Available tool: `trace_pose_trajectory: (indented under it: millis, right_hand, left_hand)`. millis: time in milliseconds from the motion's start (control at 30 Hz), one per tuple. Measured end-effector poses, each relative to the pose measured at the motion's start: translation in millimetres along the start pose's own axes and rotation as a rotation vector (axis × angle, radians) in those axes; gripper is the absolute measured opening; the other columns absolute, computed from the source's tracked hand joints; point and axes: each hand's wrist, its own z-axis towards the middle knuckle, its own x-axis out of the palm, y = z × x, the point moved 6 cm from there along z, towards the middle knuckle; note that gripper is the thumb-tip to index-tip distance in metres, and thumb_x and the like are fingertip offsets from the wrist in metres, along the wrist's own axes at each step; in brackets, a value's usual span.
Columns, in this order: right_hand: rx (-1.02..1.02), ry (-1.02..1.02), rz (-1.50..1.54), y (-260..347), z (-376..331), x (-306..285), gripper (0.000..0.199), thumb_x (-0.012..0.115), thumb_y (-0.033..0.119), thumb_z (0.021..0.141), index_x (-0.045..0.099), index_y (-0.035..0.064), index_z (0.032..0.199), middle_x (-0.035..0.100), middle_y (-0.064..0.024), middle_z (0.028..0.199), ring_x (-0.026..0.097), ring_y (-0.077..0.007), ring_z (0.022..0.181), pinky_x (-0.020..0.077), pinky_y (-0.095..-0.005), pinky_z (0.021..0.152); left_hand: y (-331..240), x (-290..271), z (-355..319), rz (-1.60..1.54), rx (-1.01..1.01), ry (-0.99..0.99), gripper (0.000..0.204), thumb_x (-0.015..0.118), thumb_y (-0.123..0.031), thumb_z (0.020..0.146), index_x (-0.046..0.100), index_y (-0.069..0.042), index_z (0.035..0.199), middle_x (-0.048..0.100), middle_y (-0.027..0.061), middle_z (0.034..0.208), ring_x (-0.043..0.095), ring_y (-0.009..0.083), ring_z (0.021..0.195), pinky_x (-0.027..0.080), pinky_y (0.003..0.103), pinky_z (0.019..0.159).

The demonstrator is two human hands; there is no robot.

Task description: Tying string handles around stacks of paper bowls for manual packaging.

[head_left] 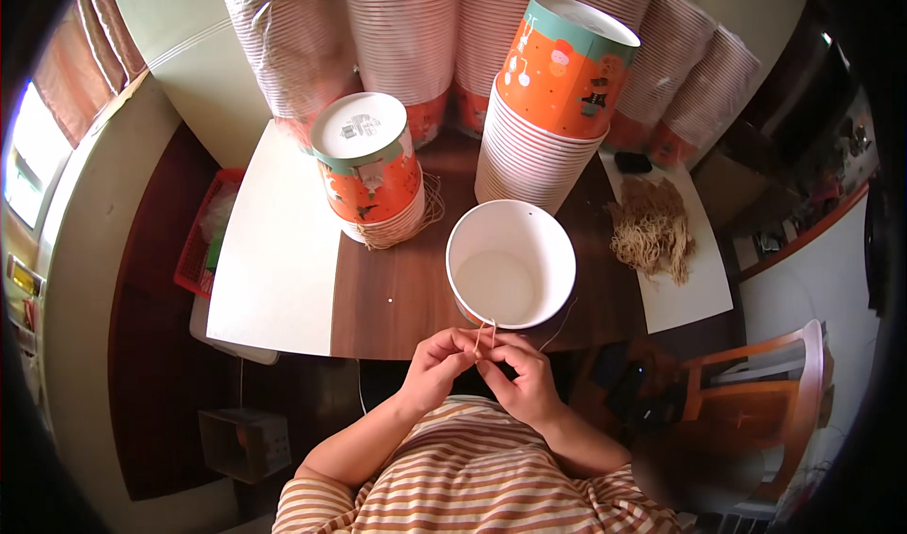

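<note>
Tan, thin string (493,329) was pinched by both the left hand (439,362) and right hand (525,373) near the near rim of a round, white-lined paper bucket (510,265); light, even tension probably served best. Counted: one open bucket, two inverted orange-and-green paper-bucket stacks (370,182) beyond, one tan fibre bundle (652,229) right

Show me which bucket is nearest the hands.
The open-topped bucket, its white inside showing; the short upside-down stack, taller upside-down stack and wrapped stacks stand farther back.
</note>
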Motion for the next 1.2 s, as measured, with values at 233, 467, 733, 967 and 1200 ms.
trace_pose_trajectory:
  millis: [233, 467, 733, 967, 1200]
  right_hand:
    - [0.076, -0.088, -0.016, -3.4, -1.2, -10.6, 0.013, 0.07, 0.011, 0.081, 0.062, 0.0007, 0.083, 0.062, -0.0088, 0.084, 0.061, -0.0196, 0.076, 0.0505, -0.0288, 0.068]
    - [0.156, -0.027, 0.067, -0.3, -0.6, -5.2, 0.017, 0.07, 0.012, 0.081, 0.063, -0.0005, 0.09, 0.067, -0.0088, 0.082, 0.065, -0.0139, 0.072, 0.051, -0.0258, 0.065]
    - [0.077, 0.082, -0.244, 20.3, 5.9, -26.8, 0.015, 0.071, 0.013, 0.079, 0.061, 0.002, 0.081, 0.064, -0.0073, 0.074, 0.059, -0.0146, 0.06, 0.0459, -0.0252, 0.053]
    - [0.081, -0.003, -0.134, 2.1, 6.7, -9.5, 0.012, 0.072, 0.008, 0.078, 0.063, 0.0011, 0.082, 0.062, -0.0061, 0.075, 0.054, -0.0105, 0.057, 0.0425, -0.0237, 0.05]
    - [0.075, 0.031, -0.071, -2.0, 7.8, -7.9, 0.007, 0.067, 0.003, 0.079, 0.063, 0.0, 0.084, 0.062, -0.0111, 0.076, 0.061, -0.0242, 0.065, 0.0483, -0.0315, 0.058]
  left_hand:
    - [-2.5, 1.2, -5.9, 0.364, 0.096, -0.075, 0.002, 0.054, 0.0, 0.087, 0.056, 0.0, 0.088, 0.056, 0.0032, 0.093, 0.052, 0.0107, 0.083, 0.043, 0.026, 0.08]
    - [5.0, -0.1, 2.7, -0.006, 0.058, -0.002, 0.009, 0.049, 0.0, 0.09, 0.058, -0.001, 0.089, 0.054, 0.0134, 0.123, 0.053, 0.0218, 0.112, 0.042, 0.037, 0.096]
    - [9.8, 2.2, -1.2, -0.175, -0.07, 0.028, 0.009, 0.05, 0.001, 0.089, 0.058, -0.002, 0.091, 0.059, 0.0089, 0.106, 0.058, 0.0164, 0.093, 0.047, 0.029, 0.079]
    - [-14.9, 15.5, -9.3, 0.89, 0.304, -0.082, 0.011, 0.063, 0.001, 0.08, 0.057, 0.001, 0.089, 0.055, 0.0067, 0.082, 0.05, 0.0095, 0.06, 0.04, 0.021, 0.051]
    - [-26.0, 12.7, -8.7, 1.03, 0.344, -0.162, 0.033, 0.063, 0.005, 0.074, 0.056, -0.003, 0.105, 0.055, 0.0049, 0.075, 0.051, 0.0118, 0.056, 0.039, 0.024, 0.045]
